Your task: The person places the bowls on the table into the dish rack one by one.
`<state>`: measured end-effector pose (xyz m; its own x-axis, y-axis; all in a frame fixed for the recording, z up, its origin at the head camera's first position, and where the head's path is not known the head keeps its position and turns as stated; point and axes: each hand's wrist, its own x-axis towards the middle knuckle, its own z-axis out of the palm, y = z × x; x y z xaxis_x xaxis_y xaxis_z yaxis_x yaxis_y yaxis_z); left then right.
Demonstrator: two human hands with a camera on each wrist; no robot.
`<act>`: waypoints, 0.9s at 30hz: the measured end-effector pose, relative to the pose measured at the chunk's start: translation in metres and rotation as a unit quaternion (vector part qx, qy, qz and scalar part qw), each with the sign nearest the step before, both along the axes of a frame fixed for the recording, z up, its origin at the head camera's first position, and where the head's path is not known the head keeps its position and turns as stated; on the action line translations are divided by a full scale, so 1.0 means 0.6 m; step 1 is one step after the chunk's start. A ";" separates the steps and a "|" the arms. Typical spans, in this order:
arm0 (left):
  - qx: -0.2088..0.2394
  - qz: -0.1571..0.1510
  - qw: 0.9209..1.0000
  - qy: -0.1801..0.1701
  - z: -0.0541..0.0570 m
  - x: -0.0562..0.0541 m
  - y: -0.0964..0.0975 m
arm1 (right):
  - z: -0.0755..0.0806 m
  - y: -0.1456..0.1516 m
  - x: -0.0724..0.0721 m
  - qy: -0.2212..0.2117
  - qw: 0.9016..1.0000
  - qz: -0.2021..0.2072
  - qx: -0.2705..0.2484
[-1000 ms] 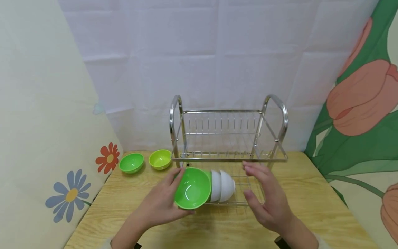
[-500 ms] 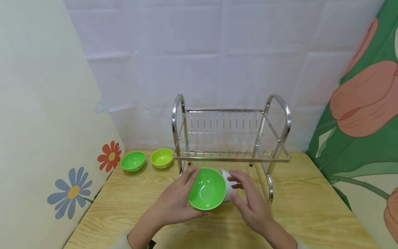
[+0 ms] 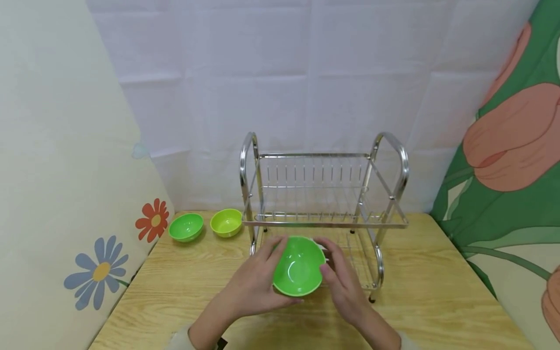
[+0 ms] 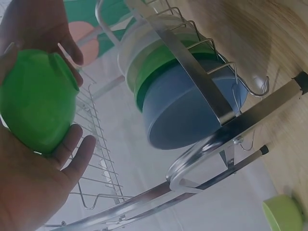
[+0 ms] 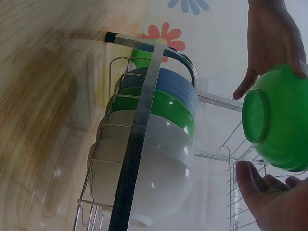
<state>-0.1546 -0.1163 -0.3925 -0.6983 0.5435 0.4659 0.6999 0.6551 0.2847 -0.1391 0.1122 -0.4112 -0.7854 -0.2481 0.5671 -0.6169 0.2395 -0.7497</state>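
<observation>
A bright green bowl [image 3: 298,270] is held up before the rack, its inside toward the head camera. My left hand [image 3: 253,282] grips it from the left, thumb along the rim and fingers behind. From the other side my right hand [image 3: 345,287] has its thumb on the right rim and its fingers curved behind the bowl. The wire dish rack [image 3: 324,225] has a lower tier where bowls stand on edge in a row: a blue bowl [image 5: 171,81], a green bowl [image 5: 166,102] and white bowls [image 5: 161,171]. In the head view the hands and held bowl hide most of that row.
On the wooden table [image 3: 442,282], left of the rack, sit another green bowl [image 3: 186,227] and a yellow-green bowl [image 3: 226,222]. The rack's upper tier shows bare wires. A white cloth backdrop [image 3: 280,97] hangs behind, with flower-patterned panels at both sides.
The green bowl and my left hand have moved right, now covering the white bowls in the head view. My right hand has come left to the bowl's rim.
</observation>
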 end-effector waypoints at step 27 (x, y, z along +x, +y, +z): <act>-0.014 0.012 1.000 0.009 -0.006 0.003 0.036 | -0.006 -0.017 -0.002 -0.095 0.991 -0.024 -0.090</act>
<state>-0.1528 -0.0949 -0.3960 -0.7032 0.5391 0.4636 0.6884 0.6794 0.2542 -0.1402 0.1021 -0.4149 -0.8904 -0.1162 0.4401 -0.4523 0.1178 -0.8840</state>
